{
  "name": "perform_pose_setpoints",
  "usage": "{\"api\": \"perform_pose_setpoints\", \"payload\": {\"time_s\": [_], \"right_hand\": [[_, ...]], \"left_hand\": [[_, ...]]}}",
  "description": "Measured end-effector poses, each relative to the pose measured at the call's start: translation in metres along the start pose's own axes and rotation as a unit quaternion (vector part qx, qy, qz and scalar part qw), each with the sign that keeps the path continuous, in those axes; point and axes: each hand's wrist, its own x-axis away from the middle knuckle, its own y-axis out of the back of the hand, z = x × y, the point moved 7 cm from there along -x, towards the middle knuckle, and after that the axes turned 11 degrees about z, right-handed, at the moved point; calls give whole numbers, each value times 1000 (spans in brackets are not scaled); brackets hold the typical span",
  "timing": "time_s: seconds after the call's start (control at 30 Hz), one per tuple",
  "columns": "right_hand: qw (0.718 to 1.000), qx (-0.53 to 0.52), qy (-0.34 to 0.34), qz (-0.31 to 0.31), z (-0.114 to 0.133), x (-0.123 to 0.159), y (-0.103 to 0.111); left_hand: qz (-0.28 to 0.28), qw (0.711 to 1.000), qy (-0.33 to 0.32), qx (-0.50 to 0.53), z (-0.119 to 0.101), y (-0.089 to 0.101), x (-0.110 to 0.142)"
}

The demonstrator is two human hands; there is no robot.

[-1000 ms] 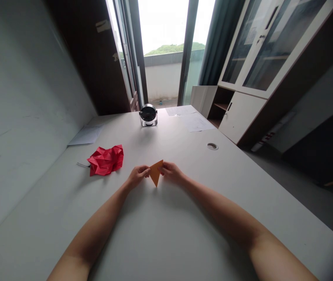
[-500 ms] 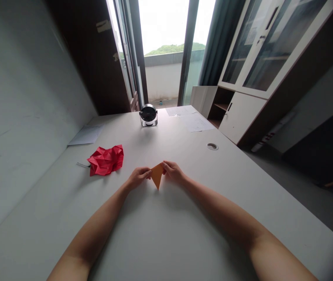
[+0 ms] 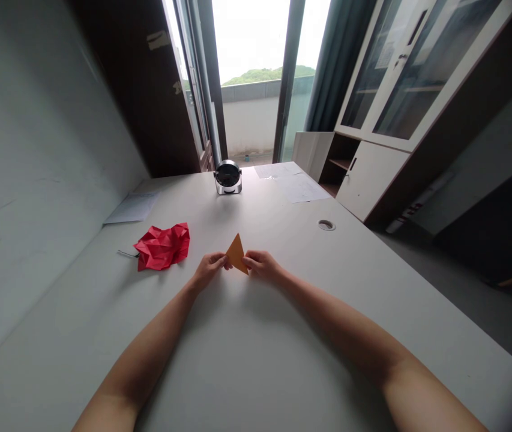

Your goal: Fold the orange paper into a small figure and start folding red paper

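A small folded piece of orange paper [image 3: 236, 253], triangular in shape, is held up between my two hands above the white table [image 3: 256, 360]. My left hand [image 3: 212, 267] pinches its left corner between thumb and fingers. On the other side, my right hand [image 3: 261, 264] grips the right edge, thumb on the near face. One point of the triangle faces up and away, another points down toward me. To the left, apart from both hands, lies a crumpled, creased red paper [image 3: 163, 247] with a thin wire-like stem [image 3: 127, 254].
A round black-and-silver device on a stand [image 3: 227, 177] is at the table's far end. Paper sheets [image 3: 305, 188] lie at the far right, another sheet [image 3: 132, 207] by the left wall. A round cable hole [image 3: 326, 225] is near the right edge. Cabinets [image 3: 373, 174] stand beyond.
The orange paper has been turned: its point hung downward before, and now one tip points upward. My hands have shifted slightly left, with the right one a little lower.
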Motion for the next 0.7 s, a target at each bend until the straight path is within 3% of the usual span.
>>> {"api": "perform_pose_setpoints", "payload": {"time_s": [0.27, 0.7], "right_hand": [[1000, 25, 11, 7, 4, 1, -1], [999, 30, 0, 20, 1, 1, -2]], "left_hand": [[-39, 999, -6, 19, -1, 7, 2], [-8, 1000, 5, 12, 6, 0, -2]]}}
